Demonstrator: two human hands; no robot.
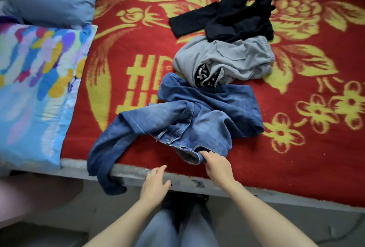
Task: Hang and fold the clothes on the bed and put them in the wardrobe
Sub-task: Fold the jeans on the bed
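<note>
While R hand (pixel 217 165) pinches 1 jeans (pixel 197 120), L hand (pixel 156 183) hangs slack, empty; 3 garments (pixel 233 55) total.

Right of right hand (pixel 217 164): bare red blanket (pixel 306 167), open passage. Directly ahead: jeans (pixel 197 120), grey garment (pixel 233 59), black garment (pixel 237 15) block, overlapping in a row. Left of left hand (pixel 156 182): jeans leg overhangs bed edge (pixel 136 175); patterned pillow (pixel 35 88) beyond.

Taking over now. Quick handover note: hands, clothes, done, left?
Left hand: open, holds nothing, over the bed edge.
Right hand: pinches the jeans at the waistband.
Jeans lie crumpled at the near edge, one leg hanging off; grey garment and black garment are heaped behind them on the red blanket.
Done: nothing folded or hung.
Left: all three; wardrobe not in view.
</note>
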